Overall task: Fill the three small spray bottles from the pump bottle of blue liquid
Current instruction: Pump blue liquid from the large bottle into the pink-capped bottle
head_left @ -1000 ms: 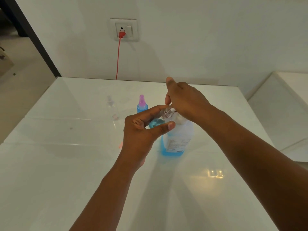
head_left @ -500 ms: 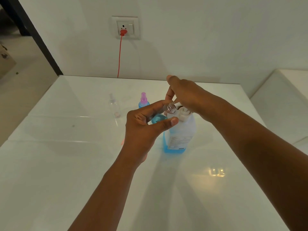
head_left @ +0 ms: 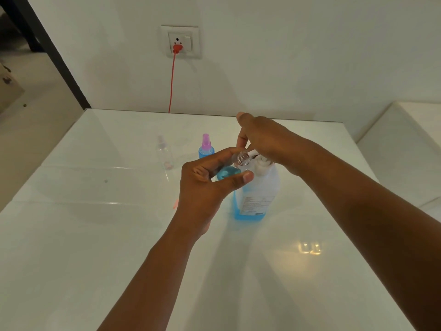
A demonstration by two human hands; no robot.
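Your left hand [head_left: 202, 185] grips a small spray bottle [head_left: 235, 167], cap off, thumb and fingers curled round the body, w/ blue liquid showing between them. The bottle's long axis is tilted, open neck up and to the right, sitting right at the white spout of the pump bottle [head_left: 259, 189], which stands upright on the bench [head_left: 95, 235] just right of that hand. Your right hand [head_left: 265, 139] rests on the pump head from above, fingers bent over it; can't tell how hard it presses. What matters next, I'd say: neck vs spout tip. They look touching or nearly so, but whether the spout is inside the mouth isn't clear, so keep the mouth directly under the tip before pumping, else liquid runs down the outside. Further back, a filled spray bottle w/ pink top [head_left: 206, 149] stands upright, and an empty clear one [head_left: 164, 154] left of it, both well apart from your hands; approx. one done, one in progress.
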